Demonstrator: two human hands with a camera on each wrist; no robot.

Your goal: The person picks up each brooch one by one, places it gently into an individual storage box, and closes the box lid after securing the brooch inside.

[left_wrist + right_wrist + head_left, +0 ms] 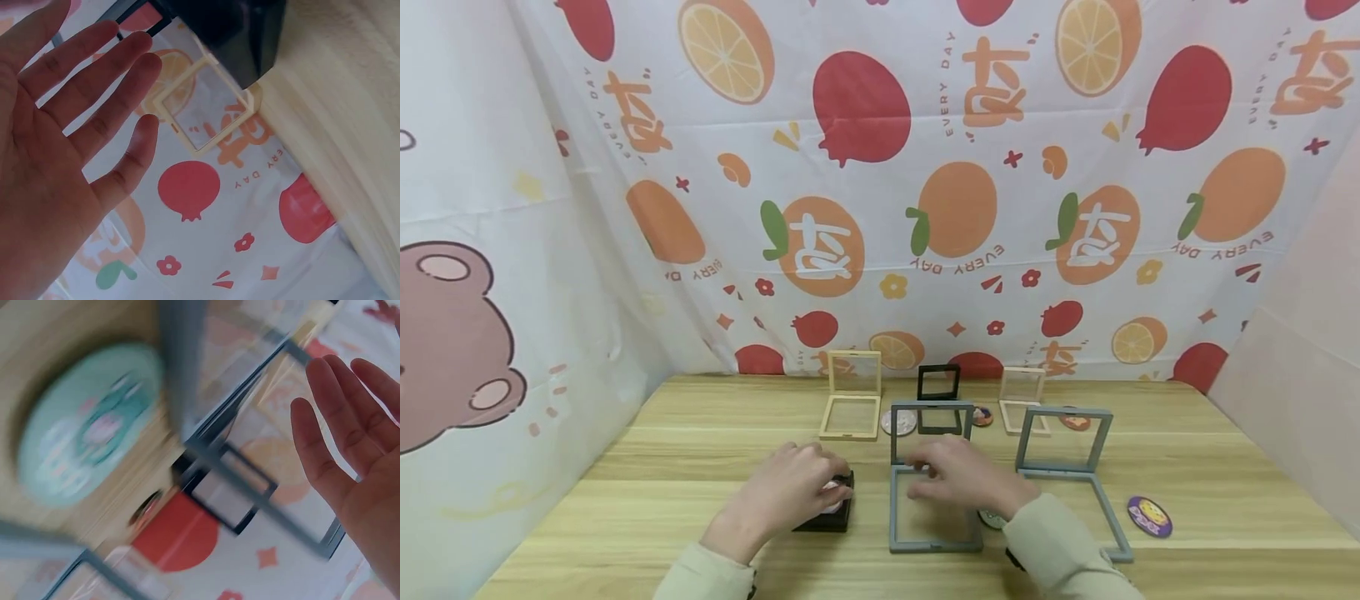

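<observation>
My left hand [793, 487] hovers at a black frame [827, 523] that lies flat on the table, partly hidden beneath it. The left wrist view shows these fingers [115, 122] loosely spread and holding nothing. Over the lower half of an unfolded grey frame [936, 547] is my right hand [958, 475]. In the right wrist view its fingers [337, 419] are relaxed, with nothing in them. Beside that frame lies a mint-green round badge [87, 425], mostly covered by the right forearm in the head view.
Another unfolded grey frame [1112, 517] stands on the right, near a purple badge [1150, 517]. Farther back are a yellowish frame [850, 435], a small black frame [957, 383] and a pale frame [1022, 371]. Among them lie a silvery disc [898, 422], a dark badge [982, 416] and an orange badge [1076, 419].
</observation>
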